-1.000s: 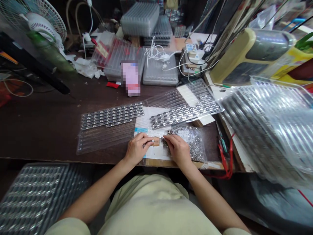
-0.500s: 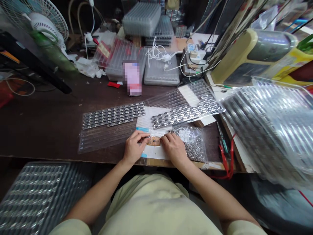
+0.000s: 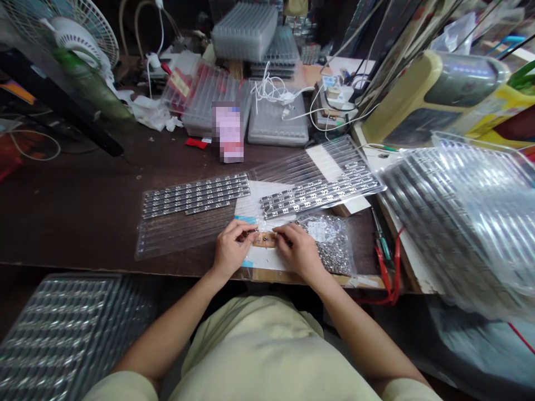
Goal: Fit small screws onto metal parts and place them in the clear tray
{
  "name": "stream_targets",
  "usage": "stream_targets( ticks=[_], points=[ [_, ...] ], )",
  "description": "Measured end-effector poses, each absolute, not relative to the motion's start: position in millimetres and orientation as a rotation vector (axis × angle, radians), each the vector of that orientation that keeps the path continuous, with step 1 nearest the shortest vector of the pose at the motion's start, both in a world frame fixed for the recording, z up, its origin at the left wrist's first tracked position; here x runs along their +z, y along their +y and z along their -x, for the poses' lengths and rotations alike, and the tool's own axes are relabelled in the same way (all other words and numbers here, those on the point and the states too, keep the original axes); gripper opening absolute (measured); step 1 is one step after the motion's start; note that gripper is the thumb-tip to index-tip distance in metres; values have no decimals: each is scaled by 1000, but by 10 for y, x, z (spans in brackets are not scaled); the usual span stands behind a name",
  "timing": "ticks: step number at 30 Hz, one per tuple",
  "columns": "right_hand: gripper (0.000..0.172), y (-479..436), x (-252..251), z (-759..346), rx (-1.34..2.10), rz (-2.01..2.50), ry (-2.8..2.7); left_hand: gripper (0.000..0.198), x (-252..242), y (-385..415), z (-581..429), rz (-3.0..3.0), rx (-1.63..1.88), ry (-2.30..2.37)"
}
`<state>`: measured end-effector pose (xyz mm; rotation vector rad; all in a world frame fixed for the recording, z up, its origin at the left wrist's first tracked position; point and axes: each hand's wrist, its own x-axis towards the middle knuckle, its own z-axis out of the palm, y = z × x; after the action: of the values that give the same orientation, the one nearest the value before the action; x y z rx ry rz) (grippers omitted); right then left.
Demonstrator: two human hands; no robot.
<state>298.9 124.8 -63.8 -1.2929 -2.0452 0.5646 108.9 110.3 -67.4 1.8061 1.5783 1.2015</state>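
My left hand is closed in a pinch at the left end of a small brown block with tiny metal bits on it. Something small and dark shows at its fingertips, too small to name. My right hand bends over the block's right end, thumb and forefinger close together; whatever they hold is hidden. Under the block lies a white sheet with blue tape. Beside my right hand rests a clear bag of small metal parts. Ahead are a left tray and a right tray, both holding rows of small metal pieces.
Stacked clear trays crowd the right side, near a screwdriver and a red strap. A phone leans at the back against plastic cases. More filled trays stand low at the left, below the table edge.
My right hand has lifted slightly and its forefinger now reaches out over the block's far right edge. My left hand keeps its pinch almost in place. The view has shifted a little.
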Motion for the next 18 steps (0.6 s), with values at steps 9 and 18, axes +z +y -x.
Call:
stream_targets(
  ticks=[9, 18],
  points=[
    [14, 1224, -733, -2797, 311, 1355, -2246, 13, -726, 1120, -1084, -1802, 1212, 1557],
    [29, 1131, -600, -3240, -14, 1453, -2472, 13, -728, 1118, -1089, -1801, 1205, 1557]
  ],
)
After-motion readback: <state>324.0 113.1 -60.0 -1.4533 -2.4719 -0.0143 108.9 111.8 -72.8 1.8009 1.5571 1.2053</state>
